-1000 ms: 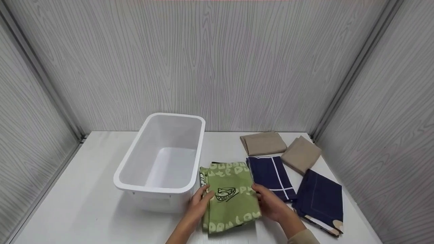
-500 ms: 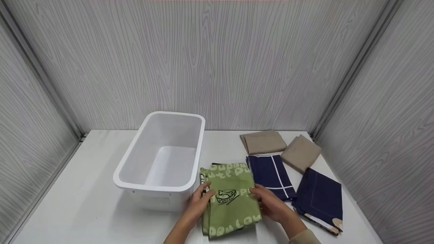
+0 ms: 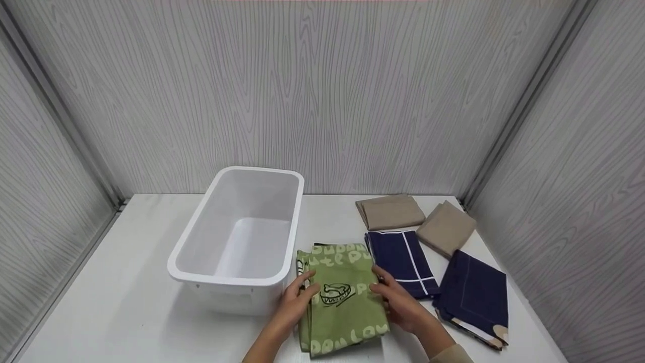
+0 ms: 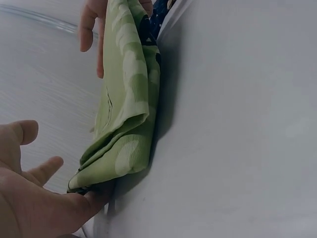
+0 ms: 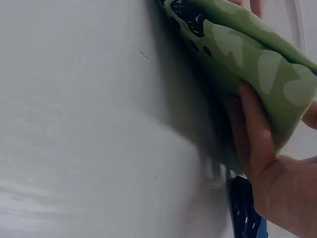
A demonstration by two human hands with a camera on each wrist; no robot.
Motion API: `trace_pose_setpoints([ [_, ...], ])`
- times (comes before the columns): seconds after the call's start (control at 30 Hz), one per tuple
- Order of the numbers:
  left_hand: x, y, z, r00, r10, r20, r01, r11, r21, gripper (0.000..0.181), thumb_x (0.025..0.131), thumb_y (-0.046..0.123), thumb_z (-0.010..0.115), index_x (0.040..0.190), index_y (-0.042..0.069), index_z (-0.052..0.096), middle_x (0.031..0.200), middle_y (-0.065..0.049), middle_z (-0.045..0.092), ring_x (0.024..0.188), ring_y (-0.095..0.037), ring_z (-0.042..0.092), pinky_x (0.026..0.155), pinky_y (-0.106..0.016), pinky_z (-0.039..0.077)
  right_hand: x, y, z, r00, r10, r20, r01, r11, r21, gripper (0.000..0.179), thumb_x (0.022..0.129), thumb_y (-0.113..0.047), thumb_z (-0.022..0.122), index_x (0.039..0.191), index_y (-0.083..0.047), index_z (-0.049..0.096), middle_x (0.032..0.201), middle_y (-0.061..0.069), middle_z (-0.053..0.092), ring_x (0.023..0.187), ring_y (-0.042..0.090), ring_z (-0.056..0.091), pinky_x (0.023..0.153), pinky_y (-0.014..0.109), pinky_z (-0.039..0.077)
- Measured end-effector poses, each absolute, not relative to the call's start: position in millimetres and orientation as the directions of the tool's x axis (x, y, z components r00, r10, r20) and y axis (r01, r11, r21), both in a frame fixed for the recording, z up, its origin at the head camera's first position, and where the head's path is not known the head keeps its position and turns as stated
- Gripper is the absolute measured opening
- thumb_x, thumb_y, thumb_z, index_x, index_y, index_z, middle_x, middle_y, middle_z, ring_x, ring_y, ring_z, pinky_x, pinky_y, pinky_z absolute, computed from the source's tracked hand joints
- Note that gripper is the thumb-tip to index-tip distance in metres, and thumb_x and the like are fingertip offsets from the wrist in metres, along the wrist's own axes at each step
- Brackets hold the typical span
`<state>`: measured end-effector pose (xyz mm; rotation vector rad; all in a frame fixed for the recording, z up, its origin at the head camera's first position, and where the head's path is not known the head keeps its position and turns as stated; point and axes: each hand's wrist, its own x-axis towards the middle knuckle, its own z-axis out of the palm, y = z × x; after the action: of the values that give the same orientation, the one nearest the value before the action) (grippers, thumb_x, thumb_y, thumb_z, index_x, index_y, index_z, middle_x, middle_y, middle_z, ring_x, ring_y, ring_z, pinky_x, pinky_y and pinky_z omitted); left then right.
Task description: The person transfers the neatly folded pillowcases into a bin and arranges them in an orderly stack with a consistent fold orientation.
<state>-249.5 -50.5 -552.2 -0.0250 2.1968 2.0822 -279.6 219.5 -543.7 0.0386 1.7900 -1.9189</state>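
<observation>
A folded green cloth (image 3: pixel 347 302) with pale lettering and a black line drawing lies at the front middle in the head view. My left hand (image 3: pixel 292 305) holds its left edge loosely, fingers under it in the left wrist view, with the thumb above. On the opposite side my right hand (image 3: pixel 400 302) grips the edge. The right wrist view has two of its fingers (image 5: pixel 257 124) flat against the cloth's underside and shows a shadow beneath. Left of the cloth stands a white plastic tub (image 3: pixel 252 281) with nothing in it.
On the right lie a navy folded cloth with white lines (image 3: pixel 403 257), a plain navy one with a patterned corner (image 3: pixel 473 292), and two beige folded cloths (image 3: pixel 393 212). Grey wood-grain panels (image 3: pixel 322 101) wall in the white table (image 3: pixel 126 282) behind and at the sides.
The right hand's fingers have shifted slightly along the edge, more of them now over the top of the green cloth. The left hand and the cloth have hardly moved.
</observation>
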Motion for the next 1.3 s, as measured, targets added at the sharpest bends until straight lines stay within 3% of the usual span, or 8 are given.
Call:
trace_pose_setpoints([
  [0.23,-249.5,-49.3,-551.1,-0.995,0.051,-0.083,-0.081,0.047,0.996,0.059,0.099,0.031,0.058,0.149,0.003,0.043,0.154,-0.023,0.037,0.135,-0.037,0.042,0.110,-0.053,0.035,-279.1,221.9,-544.3,-0.863,-0.378,-0.335,0.359,0.006,-0.933,0.076,0.099,-0.029,0.057,0.161,-0.021,0.013,0.152,0.021,0.028,0.100,0.021,0.059,0.080,0.038,0.055],
  [0.37,-250.4,-48.2,-549.8,-0.996,0.056,-0.076,-0.074,0.043,0.996,0.059,0.099,0.032,0.058,0.149,0.005,0.042,0.156,-0.021,0.034,0.141,-0.040,0.034,0.114,-0.057,0.029,-277.8,222.3,-544.1,-0.867,-0.380,-0.322,0.344,0.009,-0.939,0.078,0.098,-0.029,0.061,0.161,-0.023,0.015,0.119,0.010,0.053,0.074,0.010,0.055,0.068,0.032,0.054],
  [0.47,-250.4,-48.1,-549.5,-0.995,0.065,-0.075,-0.071,0.060,0.996,0.059,0.099,0.031,0.057,0.150,0.005,0.042,0.158,-0.020,0.032,0.146,-0.042,0.027,0.116,-0.059,0.026,-276.3,222.6,-544.0,-0.859,-0.398,-0.322,0.341,0.027,-0.940,0.079,0.098,-0.030,0.061,0.161,-0.025,0.014,0.092,0.000,0.054,0.062,0.006,0.045,0.061,0.028,0.051],
  [0.57,-250.9,-48.3,-550.2,-0.994,0.071,-0.077,-0.072,0.075,0.995,0.060,0.099,0.028,0.056,0.152,0.005,0.039,0.159,-0.021,0.030,0.148,-0.043,0.022,0.116,-0.059,0.024,-275.3,223.1,-545.1,-0.851,-0.411,-0.326,0.338,0.046,-0.940,0.079,0.098,-0.030,0.060,0.161,-0.025,0.013,0.085,-0.001,0.054,0.063,0.006,0.046,0.060,0.028,0.050],
  [0.7,-252.9,-48.2,-551.5,-0.994,0.079,-0.078,-0.072,0.079,0.994,0.063,0.099,0.026,0.055,0.154,0.004,0.034,0.160,-0.023,0.028,0.149,-0.043,0.018,0.118,-0.059,0.021,-274.8,222.9,-547.4,-0.858,-0.395,-0.329,0.333,0.061,-0.941,0.078,0.098,-0.029,0.061,0.161,-0.024,0.016,0.110,0.006,0.057,0.072,0.009,0.054,0.062,0.027,0.051],
  [0.87,-254.3,-47.5,-552.5,-0.996,0.079,-0.038,-0.029,0.108,0.994,0.062,0.097,0.019,0.058,0.153,0.003,0.036,0.157,-0.026,0.031,0.147,-0.046,0.020,0.117,-0.061,0.019,-275.3,220.2,-546.9,-0.866,-0.380,-0.324,0.331,0.049,-0.942,0.077,0.096,-0.025,0.062,0.161,-0.023,0.019,0.146,0.019,0.040,0.087,0.015,0.065,0.073,0.035,0.057],
  [1.1,-252.4,-48.2,-558.0,-0.993,0.076,0.096,0.112,0.255,0.960,0.058,0.083,0.002,0.070,0.139,0.000,0.054,0.137,-0.029,0.048,0.131,-0.047,0.042,0.109,-0.061,0.033,-278.5,216.5,-550.3,-0.886,-0.365,-0.286,0.284,0.062,-0.957,0.079,0.089,-0.010,0.064,0.158,-0.015,0.027,0.149,0.022,0.040,0.088,0.019,0.067,0.067,0.035,0.058],
  [1.3,-251.6,-49.7,-555.8,-0.995,0.084,0.050,0.073,0.295,0.953,0.062,0.078,-0.002,0.070,0.137,-0.006,0.052,0.136,-0.027,0.054,0.131,-0.046,0.044,0.110,-0.060,0.034,-278.6,218.0,-552.6,-0.902,-0.364,-0.230,0.222,0.065,-0.973,0.082,0.082,0.001,0.062,0.156,-0.009,0.029,0.149,0.022,0.040,0.098,0.021,0.064,0.071,0.036,0.058],
])
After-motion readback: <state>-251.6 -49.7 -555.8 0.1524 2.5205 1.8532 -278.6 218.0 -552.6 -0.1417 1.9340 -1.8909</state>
